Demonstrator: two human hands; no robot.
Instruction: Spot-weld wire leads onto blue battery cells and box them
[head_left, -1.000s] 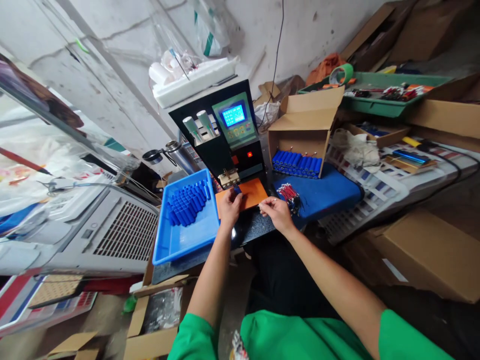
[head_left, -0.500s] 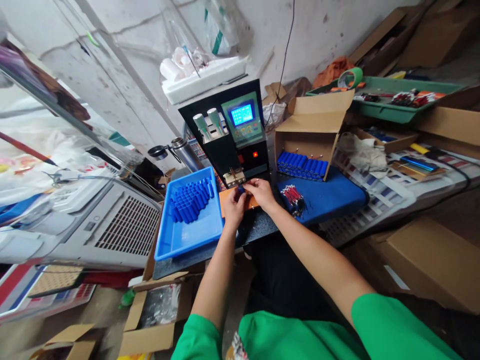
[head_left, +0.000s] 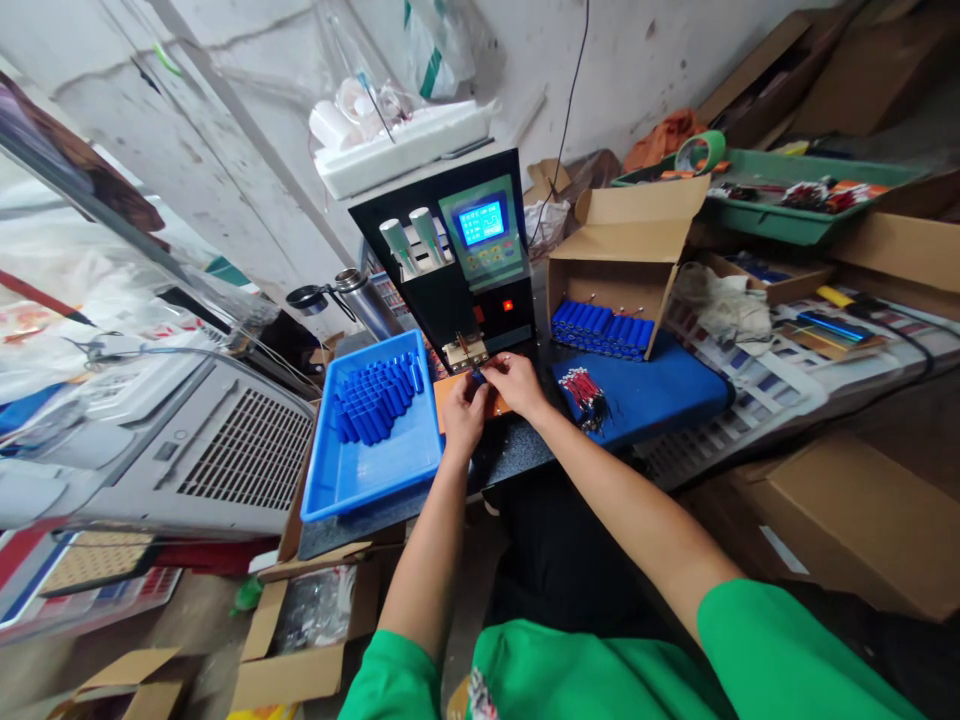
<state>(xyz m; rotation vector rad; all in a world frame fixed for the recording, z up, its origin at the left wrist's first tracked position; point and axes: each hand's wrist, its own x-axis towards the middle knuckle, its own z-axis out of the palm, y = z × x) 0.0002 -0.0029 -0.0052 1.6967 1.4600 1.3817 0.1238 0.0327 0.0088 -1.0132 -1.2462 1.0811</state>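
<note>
My left hand [head_left: 463,415] is closed around a dark blue battery cell [head_left: 478,377], mostly hidden by the fingers, just under the electrodes [head_left: 466,353] of a black spot welder [head_left: 439,315]. My right hand [head_left: 517,385] meets it from the right, thumb and fingers pinched together at the cell's upper end; the small thing between them is too small to make out. Beneath both hands lies an orange board [head_left: 450,390]. To the left, a blue tray [head_left: 360,485] holds many blue battery cells [head_left: 379,398]. Right of my hands lies a bundle of red and black wires [head_left: 583,395].
A cardboard box [head_left: 622,225] with blue cells stands on the blue mat [head_left: 660,385]. Behind the tray is a metal flask [head_left: 367,300]. The welder's lit screen [head_left: 482,223] faces me. A green tray [head_left: 795,215] sits at the far right.
The view has shifted slightly, so the welder and tray sit a little further left. Both hands stay together at the electrodes with almost the same grip.
</note>
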